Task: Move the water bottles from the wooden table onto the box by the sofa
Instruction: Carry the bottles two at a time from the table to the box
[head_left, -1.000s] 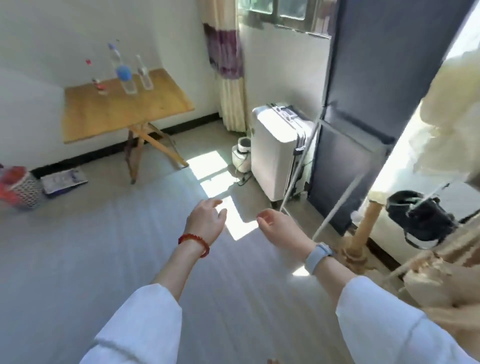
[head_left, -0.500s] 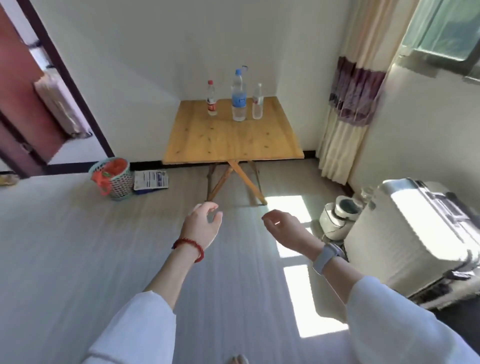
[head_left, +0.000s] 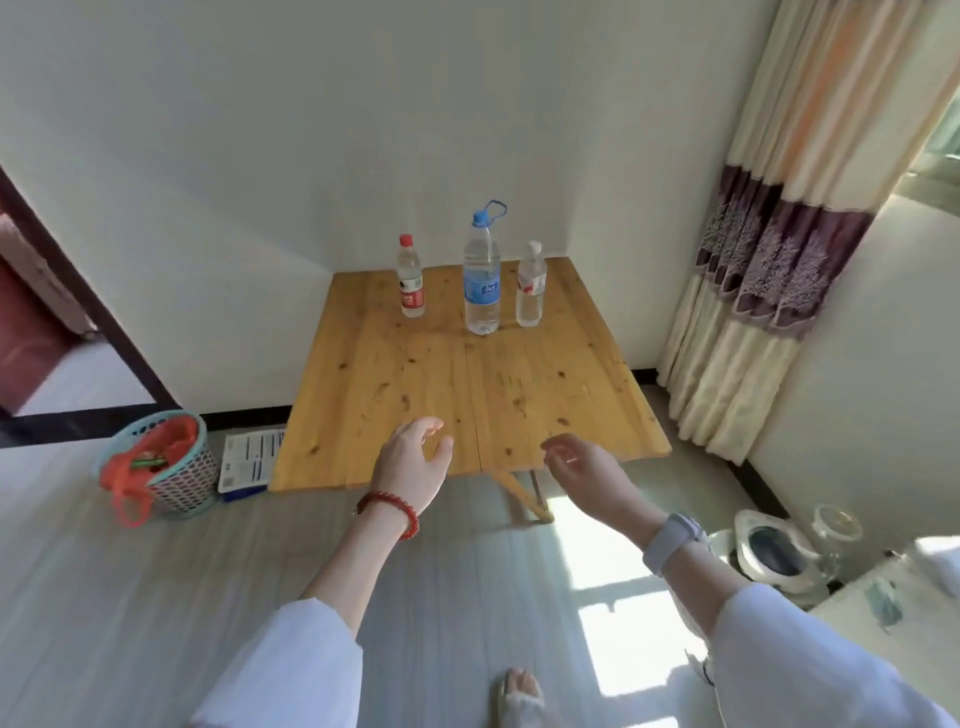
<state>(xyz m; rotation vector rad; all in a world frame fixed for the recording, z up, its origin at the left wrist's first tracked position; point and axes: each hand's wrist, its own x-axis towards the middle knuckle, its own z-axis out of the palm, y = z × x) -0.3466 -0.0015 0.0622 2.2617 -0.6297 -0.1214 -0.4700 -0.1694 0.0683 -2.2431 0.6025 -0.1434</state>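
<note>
Both hands empty, lower centre: left hand (head_left: 410, 467) and right hand (head_left: 587, 467), fingers loosely curled, apart, over near edge of wooden table (head_left: 467, 395). 3 water bottles (head_left: 482, 280) upright at far edge, mid-frame, prob untouched. Box/sofa not in view, all left to do

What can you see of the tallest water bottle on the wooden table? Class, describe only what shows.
The tallest water bottle is clear plastic with a blue cap, a blue carry loop rising from the neck and a blue label round its middle. It looks nearly full. It stands upright near the far edge of the wooden table, between two shorter bottles, apart from both. Only the tabletop touches it; neither hand reaches it.
</note>
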